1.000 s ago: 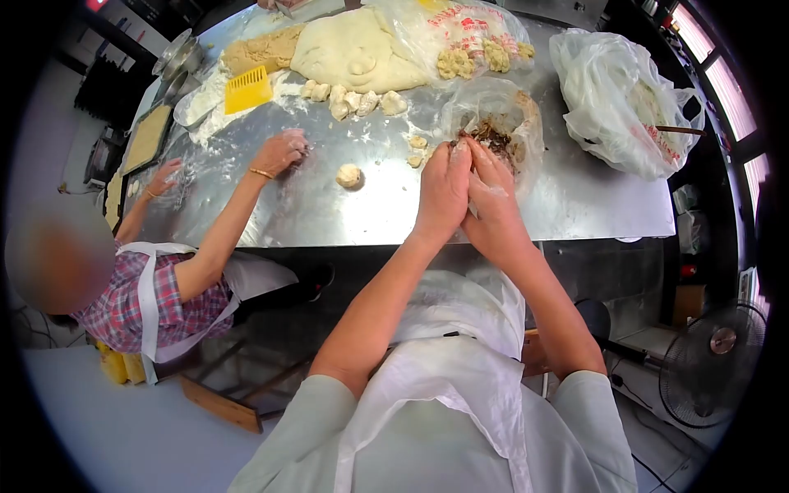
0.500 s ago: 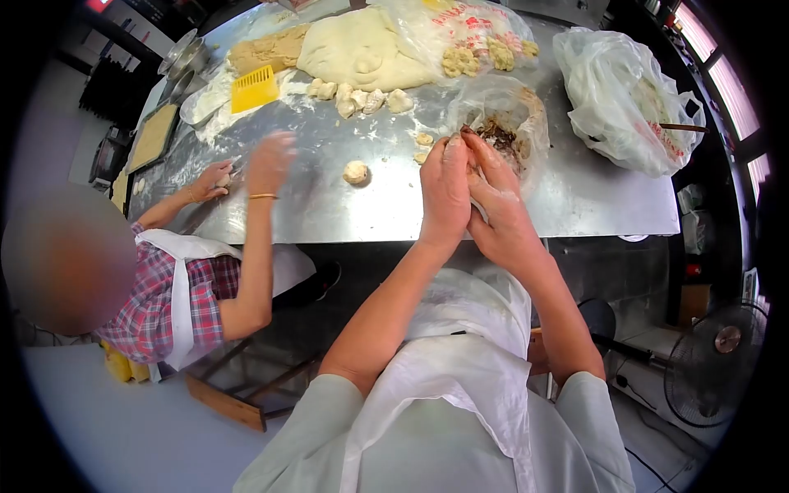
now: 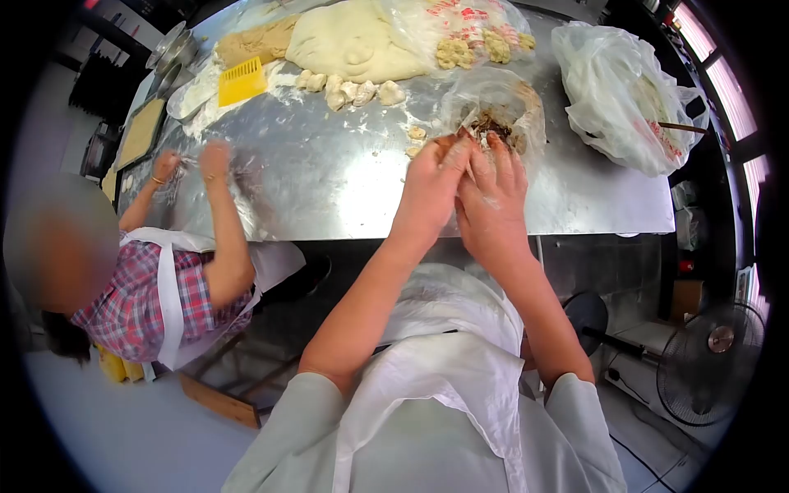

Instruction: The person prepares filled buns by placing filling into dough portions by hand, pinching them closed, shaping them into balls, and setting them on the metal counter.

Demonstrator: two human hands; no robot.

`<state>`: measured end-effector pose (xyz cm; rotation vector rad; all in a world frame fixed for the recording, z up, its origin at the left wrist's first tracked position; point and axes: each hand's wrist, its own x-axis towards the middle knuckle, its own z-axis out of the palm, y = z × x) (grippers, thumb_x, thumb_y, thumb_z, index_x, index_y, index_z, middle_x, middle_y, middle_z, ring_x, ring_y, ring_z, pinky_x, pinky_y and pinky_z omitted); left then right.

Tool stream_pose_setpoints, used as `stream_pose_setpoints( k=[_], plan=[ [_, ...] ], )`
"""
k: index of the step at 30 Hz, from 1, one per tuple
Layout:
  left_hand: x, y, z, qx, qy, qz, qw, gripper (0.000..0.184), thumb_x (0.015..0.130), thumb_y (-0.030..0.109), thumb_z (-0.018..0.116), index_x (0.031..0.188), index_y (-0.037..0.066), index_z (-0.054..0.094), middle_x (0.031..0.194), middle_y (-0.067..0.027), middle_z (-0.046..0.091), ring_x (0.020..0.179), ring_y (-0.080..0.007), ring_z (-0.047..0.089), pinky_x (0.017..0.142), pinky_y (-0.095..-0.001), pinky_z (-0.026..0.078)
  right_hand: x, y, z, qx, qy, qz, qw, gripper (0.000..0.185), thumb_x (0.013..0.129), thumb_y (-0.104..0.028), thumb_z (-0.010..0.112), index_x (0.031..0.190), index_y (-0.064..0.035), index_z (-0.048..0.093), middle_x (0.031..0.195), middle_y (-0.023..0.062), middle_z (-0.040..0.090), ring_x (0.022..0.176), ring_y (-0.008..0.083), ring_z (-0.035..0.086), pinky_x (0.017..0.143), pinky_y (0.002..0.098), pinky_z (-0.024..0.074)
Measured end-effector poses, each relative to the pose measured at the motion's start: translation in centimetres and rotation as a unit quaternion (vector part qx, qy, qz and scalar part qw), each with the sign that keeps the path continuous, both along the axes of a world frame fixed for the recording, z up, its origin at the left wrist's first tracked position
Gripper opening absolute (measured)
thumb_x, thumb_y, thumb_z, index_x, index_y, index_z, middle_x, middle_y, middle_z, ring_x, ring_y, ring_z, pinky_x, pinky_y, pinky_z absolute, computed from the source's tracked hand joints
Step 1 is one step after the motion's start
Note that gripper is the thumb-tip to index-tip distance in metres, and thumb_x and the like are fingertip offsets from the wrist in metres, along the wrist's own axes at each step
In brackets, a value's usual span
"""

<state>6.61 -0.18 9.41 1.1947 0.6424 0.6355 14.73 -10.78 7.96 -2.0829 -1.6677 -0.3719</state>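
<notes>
My left hand (image 3: 436, 177) and my right hand (image 3: 491, 187) meet over the metal table (image 3: 329, 193), fingers curled and pressed together. Whatever they hold between them is hidden by the fingers. Just beyond the fingertips lies an open clear plastic bag (image 3: 532, 107) with a dark shredded filling (image 3: 493, 123) inside. Small pale dough bits (image 3: 417, 132) lie to the left of my left hand. Farther back, several dough pieces (image 3: 362, 92) sit in a row before a large dough slab (image 3: 353, 45).
A co-worker (image 3: 164, 287) stands at the left, both hands over the table. A yellow scraper (image 3: 242, 81) lies on flour. White plastic bags (image 3: 608, 90) stand at the right, yellowish lumps (image 3: 454, 53) at the back. A fan (image 3: 715, 361) is at the lower right.
My hands have shifted slightly left, and their fingers have spread over one another. The round dough piece left of them is no longer on the table. The co-worker's hands have moved left.
</notes>
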Motion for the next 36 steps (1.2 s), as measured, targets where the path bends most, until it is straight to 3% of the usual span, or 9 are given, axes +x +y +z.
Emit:
stream_pose_setpoints(
  k=[1, 8, 17, 24, 27, 31, 32, 35, 36],
  plan=[
    [0.2, -0.3, -0.1, 0.004, 0.018, -0.016, 1.000, 0.039, 0.108, 0.030, 0.059, 0.126, -0.003, 0.063, 0.121, -0.0097, 0.067, 0.108, -0.0147, 0.061, 0.099, -0.0299, 0.048, 0.0, 0.2, -0.5, -0.010, -0.016, -0.001, 1.000, 0.057, 0.085, -0.010, 0.067, 0.141, -0.0014, 0.060, 0.157, 0.0132, 0.046, 0.150, 0.0402, 0.035, 0.120, 0.0642, 0.0255],
    [1.9, -1.7, -3.4, 0.057, 0.063, 0.073, 0.994, 0.042, 0.109, 0.032, 0.046, 0.111, -0.008, 0.059, 0.112, -0.0317, 0.063, 0.108, -0.0468, 0.060, 0.095, -0.0484, 0.047, -1.9, 0.4, -2.1, -0.021, 0.011, -0.018, 1.000, 0.067, 0.085, -0.020, 0.068, 0.148, -0.0014, 0.054, 0.158, 0.0125, 0.047, 0.153, 0.0401, 0.031, 0.123, 0.0658, 0.0191],
    [1.4, -0.4, -3.8, 0.183, 0.124, 0.086, 0.972, 0.041, 0.108, 0.030, 0.048, 0.096, -0.008, 0.057, 0.095, -0.0341, 0.063, 0.092, -0.0518, 0.059, 0.083, -0.0538, 0.046, -1.4, -0.3, -1.8, -0.041, 0.010, 0.038, 0.998, 0.065, 0.085, -0.021, 0.070, 0.146, -0.0031, 0.057, 0.156, 0.0119, 0.050, 0.155, 0.0346, 0.031, 0.123, 0.0662, 0.0166],
    [1.6, 0.1, -3.8, 0.269, 0.113, 0.096, 0.951, 0.037, 0.108, 0.025, 0.047, 0.093, -0.006, 0.057, 0.091, -0.0291, 0.064, 0.086, -0.0452, 0.061, 0.079, -0.0507, 0.047, -0.5, -1.4, -0.9, -0.038, 0.027, 0.076, 0.996, 0.049, 0.080, -0.013, 0.076, 0.128, -0.0058, 0.071, 0.152, 0.0094, 0.054, 0.149, 0.0365, 0.038, 0.120, 0.0672, 0.0216],
    [1.3, -0.5, -2.7, 0.168, 0.093, 0.094, 0.977, 0.036, 0.106, 0.027, 0.051, 0.095, -0.005, 0.063, 0.090, -0.0126, 0.067, 0.086, -0.0226, 0.062, 0.083, -0.0379, 0.049, -0.3, -2.8, 0.7, -0.035, 0.071, 0.086, 0.993, 0.047, 0.079, -0.009, 0.077, 0.126, -0.0067, 0.072, 0.150, 0.0108, 0.056, 0.146, 0.0381, 0.042, 0.119, 0.0635, 0.0260],
    [0.9, 2.0, -4.3, 0.180, 0.017, 0.097, 0.979, 0.025, 0.097, 0.003, 0.043, 0.110, -0.004, 0.063, 0.116, -0.0138, 0.068, 0.109, -0.0213, 0.064, 0.101, -0.0353, 0.048, 1.0, -4.6, 2.2, 0.056, 0.232, 0.061, 0.969, 0.045, 0.080, -0.003, 0.074, 0.125, -0.0055, 0.071, 0.145, 0.0140, 0.059, 0.141, 0.0408, 0.046, 0.120, 0.0533, 0.0307],
    [0.7, 1.8, -4.2, 0.183, 0.019, 0.071, 0.980, 0.029, 0.094, 0.000, 0.041, 0.114, -0.004, 0.062, 0.120, -0.0146, 0.067, 0.113, -0.0218, 0.063, 0.104, -0.0354, 0.046, 1.7, -4.6, 2.3, 0.063, 0.261, 0.051, 0.962, 0.044, 0.084, -0.001, 0.072, 0.128, -0.0045, 0.070, 0.140, 0.0150, 0.064, 0.135, 0.0379, 0.054, 0.116, 0.0440, 0.0381],
    [0.4, 0.5, -2.2, 0.167, 0.000, 0.008, 0.986, 0.054, 0.083, -0.008, 0.037, 0.131, -0.001, 0.059, 0.139, -0.0137, 0.060, 0.135, -0.0224, 0.053, 0.116, -0.0368, 0.039, 2.8, -3.9, 1.9, 0.088, 0.473, 0.040, 0.876, 0.042, 0.089, -0.002, 0.070, 0.131, -0.0029, 0.069, 0.137, 0.0137, 0.067, 0.127, 0.0295, 0.062, 0.110, 0.0401, 0.0449],
    [0.4, -0.1, -1.4, 0.182, 0.000, 0.008, 0.983, 0.057, 0.082, -0.009, 0.038, 0.134, 0.000, 0.059, 0.142, -0.0126, 0.059, 0.139, -0.0223, 0.051, 0.118, -0.0372, 0.037, 3.2, -3.6, 1.8, 0.091, 0.500, 0.044, 0.860, 0.040, 0.093, -0.003, 0.067, 0.133, -0.0015, 0.068, 0.132, 0.0111, 0.071, 0.116, 0.0213, 0.068, 0.105, 0.0344, 0.0497]
  ],
)
